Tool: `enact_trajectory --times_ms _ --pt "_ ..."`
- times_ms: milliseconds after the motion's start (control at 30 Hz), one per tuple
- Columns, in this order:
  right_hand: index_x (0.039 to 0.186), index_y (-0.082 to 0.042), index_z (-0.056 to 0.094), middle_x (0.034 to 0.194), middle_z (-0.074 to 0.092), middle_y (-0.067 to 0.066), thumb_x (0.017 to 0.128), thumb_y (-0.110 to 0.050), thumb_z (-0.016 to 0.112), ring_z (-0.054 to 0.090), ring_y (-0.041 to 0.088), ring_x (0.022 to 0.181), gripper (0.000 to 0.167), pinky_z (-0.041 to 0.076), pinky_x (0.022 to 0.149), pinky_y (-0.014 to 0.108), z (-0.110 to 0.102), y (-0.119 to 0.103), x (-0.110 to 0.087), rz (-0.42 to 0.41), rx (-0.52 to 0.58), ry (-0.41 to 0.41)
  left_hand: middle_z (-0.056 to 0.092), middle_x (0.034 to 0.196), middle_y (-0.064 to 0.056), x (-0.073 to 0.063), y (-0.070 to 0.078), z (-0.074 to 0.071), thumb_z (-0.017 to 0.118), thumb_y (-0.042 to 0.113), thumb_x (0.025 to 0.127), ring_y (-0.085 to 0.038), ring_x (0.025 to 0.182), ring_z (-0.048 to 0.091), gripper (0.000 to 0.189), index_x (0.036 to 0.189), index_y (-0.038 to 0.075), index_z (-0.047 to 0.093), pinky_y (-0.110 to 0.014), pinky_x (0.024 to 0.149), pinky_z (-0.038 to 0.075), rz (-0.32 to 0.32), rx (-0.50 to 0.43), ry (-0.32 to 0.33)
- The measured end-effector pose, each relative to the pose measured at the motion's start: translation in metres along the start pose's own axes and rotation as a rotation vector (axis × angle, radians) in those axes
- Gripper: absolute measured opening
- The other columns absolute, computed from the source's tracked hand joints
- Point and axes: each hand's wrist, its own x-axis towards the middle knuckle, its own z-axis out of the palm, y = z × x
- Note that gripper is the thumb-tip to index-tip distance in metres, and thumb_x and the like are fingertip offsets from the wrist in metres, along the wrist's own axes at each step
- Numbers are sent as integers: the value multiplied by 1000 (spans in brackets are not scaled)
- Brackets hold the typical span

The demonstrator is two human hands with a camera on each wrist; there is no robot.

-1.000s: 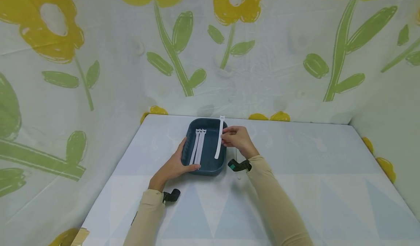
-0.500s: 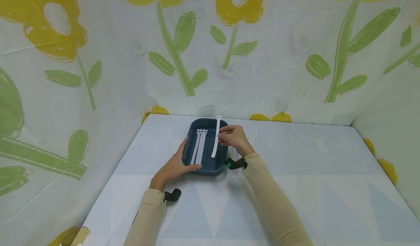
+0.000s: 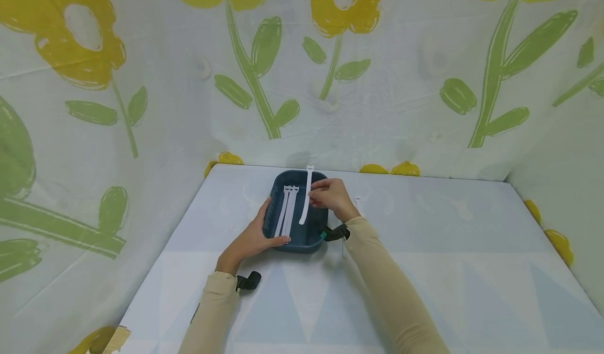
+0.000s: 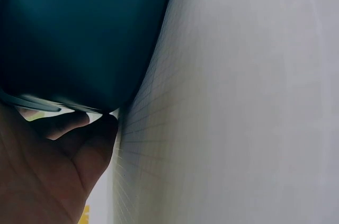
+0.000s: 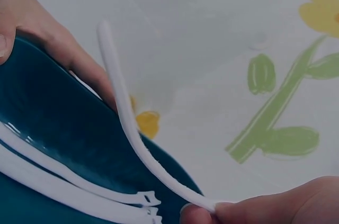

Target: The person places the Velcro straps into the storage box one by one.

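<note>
A dark teal tray point(image 3: 312, 233) stands on the table, and my left hand point(image 3: 249, 239) grips its left side, thumb over the near rim. Inside lie several white hook-and-loop cable ties point(image 3: 287, 212) side by side, their slotted heads toward the far end. Over the tray's right half, my right hand point(image 3: 329, 194) pinches one more white cable tie point(image 3: 307, 199) near its middle, head end up and tail hanging over the tray. The right wrist view has this cable tie point(image 5: 130, 126) curving up from thumb and finger. The left wrist view shows mostly the tray's outer wall point(image 4: 79, 38).
Partly hidden behind the right wrist, another pale strap point(image 3: 357, 201) lies on the table right of the tray. The table point(image 3: 424, 270) has a pale triangle print. A flower-printed curtain point(image 3: 387, 107) rises behind its far edge and along the sides.
My right hand has moved left with the pinched cable tie, from the tray's right rim toward the ties lying inside. The left hand keeps its hold on the tray.
</note>
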Motion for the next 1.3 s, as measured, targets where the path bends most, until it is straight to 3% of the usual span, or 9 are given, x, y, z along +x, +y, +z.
enact_trajectory --times_ms 433,867,1100,1300 --pt "120 4 67 106 75 21 95 -4 70 72 16 72 26 65 72 29 14 -2 8 22 -15 6 12 175 -9 -1 0 -1 84 54 79 -38 156 26 125 166 33 -4 -67 124 26 4 -8 -4" --pt "116 8 67 100 76 23 94 1 69 70 13 64 24 64 67 30 26 -2 17 32 10 -5 12 175 -8 -1 1 -2 83 52 81 -37 157 25 123 166 34 -5 -68 124 25 -1 -12 -12" --pt "116 8 67 89 74 16 93 2 69 68 12 63 24 64 66 29 33 2 25 67 20 -11 10 175 -9 -2 2 -1 83 51 82 -38 157 24 123 166 32 -5 -67 125 24 10 -16 -10" --pt "119 7 66 91 74 16 94 2 68 69 13 65 26 64 67 29 37 9 27 104 18 -35 13 175 -10 -3 2 -1 84 53 80 -38 155 28 125 167 32 -4 -66 124 26 16 -17 -8"
